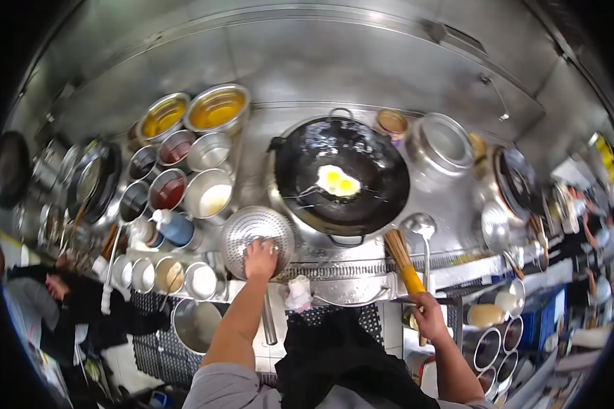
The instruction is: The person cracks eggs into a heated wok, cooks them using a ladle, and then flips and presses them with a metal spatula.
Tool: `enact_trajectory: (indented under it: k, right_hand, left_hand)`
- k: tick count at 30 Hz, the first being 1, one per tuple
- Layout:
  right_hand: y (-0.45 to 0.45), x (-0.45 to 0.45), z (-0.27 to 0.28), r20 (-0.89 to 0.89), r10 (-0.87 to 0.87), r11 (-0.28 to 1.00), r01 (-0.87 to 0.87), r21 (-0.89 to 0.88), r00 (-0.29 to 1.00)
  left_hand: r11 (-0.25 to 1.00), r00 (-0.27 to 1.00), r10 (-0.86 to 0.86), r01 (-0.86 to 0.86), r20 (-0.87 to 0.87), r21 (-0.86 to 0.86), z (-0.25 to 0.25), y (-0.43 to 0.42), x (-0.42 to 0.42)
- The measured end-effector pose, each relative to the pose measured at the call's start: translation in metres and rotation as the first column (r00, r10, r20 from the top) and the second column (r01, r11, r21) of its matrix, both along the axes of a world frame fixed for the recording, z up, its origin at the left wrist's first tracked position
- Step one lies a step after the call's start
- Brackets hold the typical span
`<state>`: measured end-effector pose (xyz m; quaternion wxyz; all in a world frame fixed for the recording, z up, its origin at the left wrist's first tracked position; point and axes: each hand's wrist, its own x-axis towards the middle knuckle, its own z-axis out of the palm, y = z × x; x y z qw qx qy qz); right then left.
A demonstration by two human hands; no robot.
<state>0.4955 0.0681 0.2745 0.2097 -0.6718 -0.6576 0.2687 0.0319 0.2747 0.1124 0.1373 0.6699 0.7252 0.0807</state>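
Note:
My left hand (260, 260) rests on the round perforated skimmer (242, 228), fingers apart and touching its metal face. The skimmer's handle (269, 320) points down over the counter's front edge. In my right hand (428, 317) is the handle of a wok brush (401, 259) with a yellow-wrapped grip, bristles pointing up and left. Beside the brush lies a steel ladle (419, 223), its handle running toward me. Two fried eggs (339, 183) with yellow yolks sit together in the large black wok (378, 146).
At left stand steel pots of yellow liquid (215, 109), several sauce containers (167, 189) and a blue squeeze bottle (175, 228). A lidded steel pot (442, 143) is right of the wok. A white cloth (298, 293) lies in front. Another person (48, 307) stands at left.

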Motion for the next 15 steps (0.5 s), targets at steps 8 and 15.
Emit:
enact_trajectory:
  k: [8, 15]
  right_hand:
    - [-0.102, 0.007, 0.032, -0.013, -0.330, 0.944, 0.330, -0.029, 0.944]
    - [-0.249, 0.039, 0.009, -0.071, -0.737, 0.673, 0.739, 0.010, 0.672]
  left_hand:
    - [0.870, 0.937, -0.292, 0.176, 0.194, 0.461, -0.055, 0.007, -0.060]
    - [0.946, 0.440, -0.232, 0.311, 0.867, 0.095, 0.094, -0.040, 0.065]
